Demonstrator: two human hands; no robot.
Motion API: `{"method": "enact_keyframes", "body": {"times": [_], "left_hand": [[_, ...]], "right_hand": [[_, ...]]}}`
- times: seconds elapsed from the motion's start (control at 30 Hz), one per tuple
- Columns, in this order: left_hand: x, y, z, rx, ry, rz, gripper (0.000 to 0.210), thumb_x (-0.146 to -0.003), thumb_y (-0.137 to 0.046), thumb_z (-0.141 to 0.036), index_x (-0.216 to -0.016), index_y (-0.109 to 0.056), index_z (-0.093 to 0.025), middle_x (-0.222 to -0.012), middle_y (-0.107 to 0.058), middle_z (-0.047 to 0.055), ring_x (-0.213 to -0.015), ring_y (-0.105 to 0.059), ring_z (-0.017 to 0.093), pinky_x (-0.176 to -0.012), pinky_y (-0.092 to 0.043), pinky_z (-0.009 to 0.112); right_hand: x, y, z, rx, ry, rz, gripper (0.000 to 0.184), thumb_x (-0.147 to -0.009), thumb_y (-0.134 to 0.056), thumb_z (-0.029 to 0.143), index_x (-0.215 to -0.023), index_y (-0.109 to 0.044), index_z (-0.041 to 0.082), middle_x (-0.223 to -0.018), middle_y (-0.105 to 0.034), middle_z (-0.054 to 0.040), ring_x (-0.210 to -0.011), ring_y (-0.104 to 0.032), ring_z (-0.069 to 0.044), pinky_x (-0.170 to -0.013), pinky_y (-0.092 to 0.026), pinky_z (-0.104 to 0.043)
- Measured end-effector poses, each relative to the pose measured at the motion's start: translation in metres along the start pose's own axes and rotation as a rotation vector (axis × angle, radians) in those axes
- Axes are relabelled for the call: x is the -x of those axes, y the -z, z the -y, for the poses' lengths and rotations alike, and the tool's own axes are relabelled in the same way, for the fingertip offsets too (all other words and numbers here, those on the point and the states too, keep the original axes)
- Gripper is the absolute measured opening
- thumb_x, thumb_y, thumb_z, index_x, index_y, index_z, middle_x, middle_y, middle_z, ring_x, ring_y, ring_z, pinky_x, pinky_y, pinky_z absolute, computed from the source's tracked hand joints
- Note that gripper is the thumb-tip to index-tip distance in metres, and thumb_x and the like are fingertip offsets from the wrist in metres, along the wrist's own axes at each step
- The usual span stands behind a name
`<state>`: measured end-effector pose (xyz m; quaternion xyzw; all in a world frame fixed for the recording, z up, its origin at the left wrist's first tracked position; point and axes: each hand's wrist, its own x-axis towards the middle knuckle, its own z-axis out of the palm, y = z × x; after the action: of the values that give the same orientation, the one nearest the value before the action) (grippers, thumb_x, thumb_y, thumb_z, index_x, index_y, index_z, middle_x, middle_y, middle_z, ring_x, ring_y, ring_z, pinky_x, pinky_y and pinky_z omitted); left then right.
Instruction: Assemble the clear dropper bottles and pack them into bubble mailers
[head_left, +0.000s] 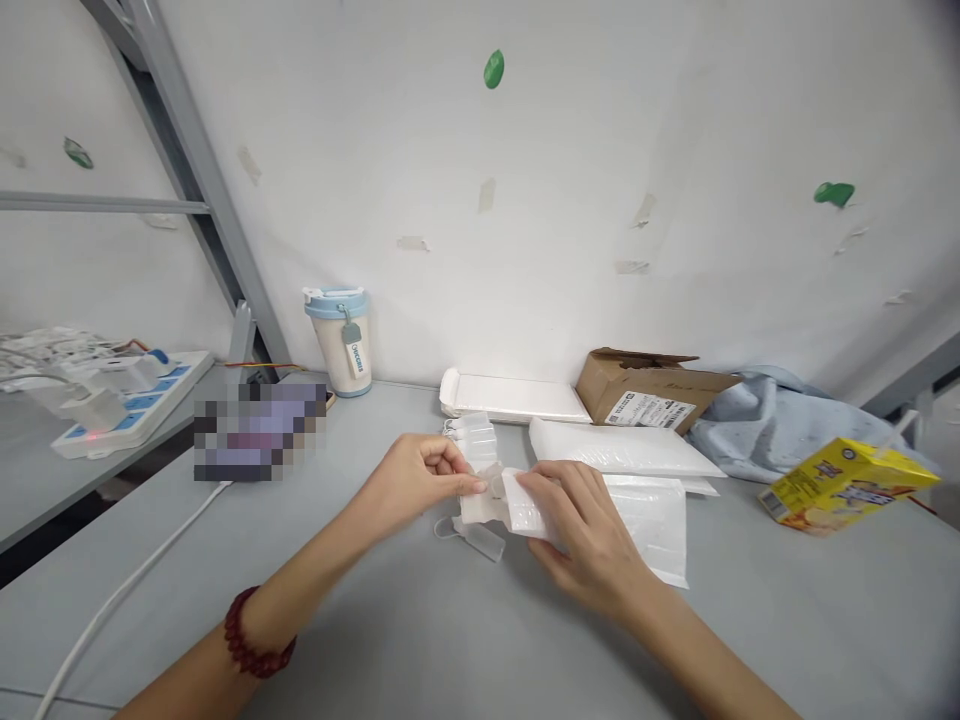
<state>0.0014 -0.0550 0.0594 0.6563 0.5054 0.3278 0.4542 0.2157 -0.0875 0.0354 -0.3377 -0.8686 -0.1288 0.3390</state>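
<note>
My left hand is closed in a pinch on a small translucent plastic piece, at the mouth of a white bubble mailer. Fingers and thumb of my right hand are wrapped round that mailer, which hides part of the piece. Just behind my left fingertips lie several frosted translucent pieces in a row. A loose frosted tag with a thin loop rests on the table below my hands. More white bubble mailers lie beyond my right hand.
On the grey table, a cup with a blue lid stands at the back left near a blurred phone. A power strip is far left. An open cardboard box, blue cloth and yellow carton are at right.
</note>
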Motion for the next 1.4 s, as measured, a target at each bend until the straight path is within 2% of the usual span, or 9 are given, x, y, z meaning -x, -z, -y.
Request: {"method": "enact_keyframes", "body": {"times": [0.1, 0.2, 0.3, 0.5, 0.7, 0.9, 1.07, 1.23, 1.4], "left_hand": [[-0.001, 0.005, -0.002, -0.022, -0.022, -0.026, 0.036, -0.057, -0.074, -0.039, -0.080, -0.057, -0.017, -0.072, -0.056, -0.002, -0.065, -0.052, 0.013, -0.059, -0.042, 0.023], [0.000, 0.001, -0.004, 0.053, -0.033, 0.146, 0.039, -0.060, -0.072, -0.035, -0.091, -0.058, -0.017, -0.087, -0.060, 0.002, -0.078, -0.056, 0.017, -0.068, -0.045, 0.026], [0.001, -0.007, -0.002, 0.133, -0.025, 0.306, 0.025, -0.064, -0.069, -0.031, -0.081, -0.061, -0.015, -0.079, -0.061, 0.001, -0.072, -0.056, 0.016, -0.063, -0.044, 0.025], [0.002, -0.007, 0.000, 0.144, -0.033, 0.251, 0.018, -0.063, -0.069, -0.030, -0.069, -0.060, -0.016, -0.069, -0.059, -0.001, -0.068, -0.054, 0.015, -0.060, -0.042, 0.024], [0.001, 0.007, -0.003, 0.186, 0.011, 0.393, 0.023, -0.066, -0.067, -0.035, -0.076, -0.065, -0.014, -0.073, -0.063, 0.002, -0.074, -0.057, 0.018, -0.067, -0.044, 0.026], [0.003, -0.005, 0.000, 0.058, -0.018, 0.265, 0.014, -0.064, -0.063, -0.026, -0.063, -0.053, -0.016, -0.060, -0.048, -0.005, -0.057, -0.044, 0.010, -0.051, -0.034, 0.021], [0.006, -0.019, -0.001, 0.100, -0.073, 0.242, 0.029, -0.065, -0.058, -0.021, -0.052, -0.032, -0.018, -0.053, -0.031, -0.007, -0.051, -0.028, 0.007, -0.046, -0.023, 0.021], [0.005, -0.018, -0.002, 0.294, 0.097, 0.164, 0.015, -0.066, -0.065, -0.027, -0.071, -0.056, -0.016, -0.066, -0.056, -0.003, -0.065, -0.052, 0.014, -0.058, -0.039, 0.023], [0.002, -0.007, -0.003, 0.515, 0.178, 0.147, 0.031, -0.070, -0.067, -0.034, -0.092, -0.064, -0.014, -0.093, -0.066, 0.008, -0.088, -0.059, 0.021, -0.075, -0.047, 0.030]], "right_hand": [[0.000, 0.001, -0.002, -0.002, -0.013, -0.012, 0.049, -0.068, -0.047, 0.004, -0.115, -0.045, 0.015, -0.100, -0.053, -0.0127, -0.089, -0.050, -0.024, -0.072, -0.042, -0.039], [0.000, 0.002, 0.000, -0.011, -0.010, -0.003, 0.049, -0.067, -0.046, 0.004, -0.115, -0.046, 0.015, -0.099, -0.053, -0.0126, -0.089, -0.050, -0.024, -0.072, -0.042, -0.038], [0.000, 0.002, 0.006, -0.033, 0.029, 0.020, 0.049, -0.066, -0.047, 0.003, -0.114, -0.045, 0.013, -0.099, -0.052, -0.0135, -0.089, -0.049, -0.025, -0.071, -0.042, -0.038], [-0.002, 0.004, 0.015, -0.063, 0.060, 0.011, 0.050, -0.067, -0.046, 0.006, -0.117, -0.043, 0.012, -0.099, -0.053, -0.0134, -0.089, -0.049, -0.025, -0.071, -0.042, -0.038], [-0.001, 0.004, 0.011, -0.057, 0.046, 0.008, 0.053, -0.066, -0.047, 0.006, -0.118, -0.042, 0.012, -0.102, -0.051, -0.0144, -0.092, -0.049, -0.026, -0.073, -0.042, -0.040], [-0.001, 0.004, 0.015, -0.080, 0.054, 0.051, 0.054, -0.065, -0.046, 0.004, -0.119, -0.042, 0.010, -0.102, -0.052, -0.0147, -0.091, -0.048, -0.026, -0.073, -0.042, -0.040], [0.000, 0.002, 0.020, 0.001, 0.108, 0.063, 0.053, -0.069, -0.047, 0.007, -0.122, -0.042, 0.008, -0.109, -0.053, -0.0179, -0.098, -0.048, -0.029, -0.079, -0.042, -0.046], [0.004, -0.010, 0.016, 0.271, 0.050, 0.067, 0.061, -0.069, -0.040, -0.001, -0.130, -0.037, 0.004, -0.132, -0.040, -0.0255, -0.123, -0.033, -0.037, -0.092, -0.032, -0.057], [0.007, -0.018, 0.006, 0.375, -0.066, 0.020, 0.065, -0.068, -0.035, -0.005, -0.133, -0.032, 0.000, -0.131, -0.042, -0.0251, -0.125, -0.033, -0.034, -0.092, -0.036, -0.051]]}}
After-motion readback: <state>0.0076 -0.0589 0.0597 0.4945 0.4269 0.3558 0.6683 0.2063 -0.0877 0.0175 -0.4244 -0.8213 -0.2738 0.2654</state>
